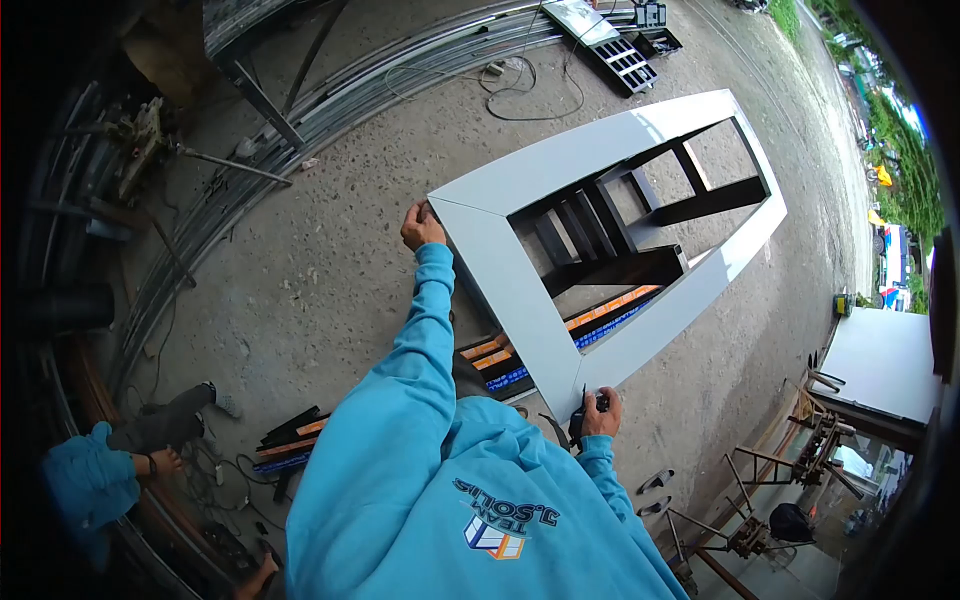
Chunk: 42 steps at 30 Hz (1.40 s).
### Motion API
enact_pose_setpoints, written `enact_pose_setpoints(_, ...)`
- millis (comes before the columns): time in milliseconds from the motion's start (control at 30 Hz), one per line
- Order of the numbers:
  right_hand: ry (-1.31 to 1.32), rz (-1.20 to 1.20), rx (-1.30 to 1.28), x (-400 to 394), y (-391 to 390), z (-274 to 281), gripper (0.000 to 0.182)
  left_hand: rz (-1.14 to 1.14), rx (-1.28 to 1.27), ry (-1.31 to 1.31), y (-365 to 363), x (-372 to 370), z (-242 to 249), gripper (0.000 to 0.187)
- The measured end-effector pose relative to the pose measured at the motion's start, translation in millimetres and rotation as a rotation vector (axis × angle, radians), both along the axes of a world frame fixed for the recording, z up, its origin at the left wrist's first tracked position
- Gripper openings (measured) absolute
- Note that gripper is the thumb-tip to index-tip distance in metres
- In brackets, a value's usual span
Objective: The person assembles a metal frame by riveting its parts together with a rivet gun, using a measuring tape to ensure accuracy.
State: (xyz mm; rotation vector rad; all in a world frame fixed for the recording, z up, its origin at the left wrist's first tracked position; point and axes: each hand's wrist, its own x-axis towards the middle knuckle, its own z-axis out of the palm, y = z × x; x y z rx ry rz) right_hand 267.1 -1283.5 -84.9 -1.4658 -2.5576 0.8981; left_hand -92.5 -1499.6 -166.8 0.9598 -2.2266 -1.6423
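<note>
A large white frame (pixel 500 270) with mitred corners lies in front of me, with an open middle. My left hand (pixel 423 226) is at its upper left corner, fingers closed at the edge; what they grip there is hidden. At the lower corner, my right hand (pixel 602 412) is wrapped round a small black tool (pixel 584 412), which touches the frame. Through the opening show dark bars (pixel 590 225) and strips with orange and blue labels (pixel 615 315).
Long metal profiles (pixel 350 85) curve along the upper left. A black organizer case (pixel 620 60) and a cable (pixel 530 115) lie beyond the frame. Another person (pixel 90 480) is at the lower left. Metal stands (pixel 750 530) and sandals (pixel 655 480) are at the lower right.
</note>
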Motion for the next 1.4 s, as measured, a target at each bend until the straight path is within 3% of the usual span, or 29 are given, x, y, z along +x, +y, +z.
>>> enact_pose_setpoints(167, 0.011, 0.072, -0.012, 6, 10, -10, 0.031, -0.114, 0.012, -0.015, -10, 3, 5, 0.01)
enact_pose_setpoints(233, 0.072, 0.082, 0.021, 12, 13, -16, 0.032, 0.019, 0.207, 0.07, -12, -4, -12, 0.01)
enact_pose_setpoints(333, 0.068, 0.083, -0.009, 13, 15, -17, 0.032, -0.07, 0.164, 0.046, -11, -8, -13, 0.011)
enact_pose_setpoints(567, 0.087, 0.072, 0.018, 13, 15, -22, 0.032, -0.042, 0.241, 0.093, -8, 2, -9, 0.014)
enact_pose_setpoints(767, 0.035, 0.059, -0.054, 15, 15, -18, 0.033, -0.161, -0.036, -0.086, -12, -13, -21, 0.015)
enact_pose_setpoints(833, 0.085, 0.08, 0.013, 16, 18, -23, 0.031, -0.275, 0.137, 0.001, -25, -23, -72, 0.017)
enact_pose_setpoints(867, 0.085, 0.088, 0.013, 11, 17, -20, 0.031, -0.267, 0.137, 0.001, -32, -24, -72, 0.017)
enact_pose_setpoints(933, 0.021, 0.057, -0.061, 10, 14, -13, 0.035, -0.279, 0.515, -0.005, -37, -20, -73, 0.014)
enact_pose_setpoints(1067, 0.058, 0.088, 0.038, 13, 14, -17, 0.031, -0.316, 0.395, 0.042, -37, -14, -62, 0.016)
enact_pose_setpoints(1233, 0.053, 0.084, 0.026, 16, 18, -23, 0.031, -0.094, 0.207, -0.085, -23, 0, -33, 0.023)
enact_pose_setpoints(1333, 0.058, 0.069, 0.003, 15, 17, -21, 0.031, -0.025, 0.221, -0.058, -17, 1, -20, 0.021)
enact_pose_setpoints(1400, 0.038, 0.048, -0.036, 13, 16, -17, 0.033, -0.012, 0.365, -0.007, -19, -11, -48, 0.021)
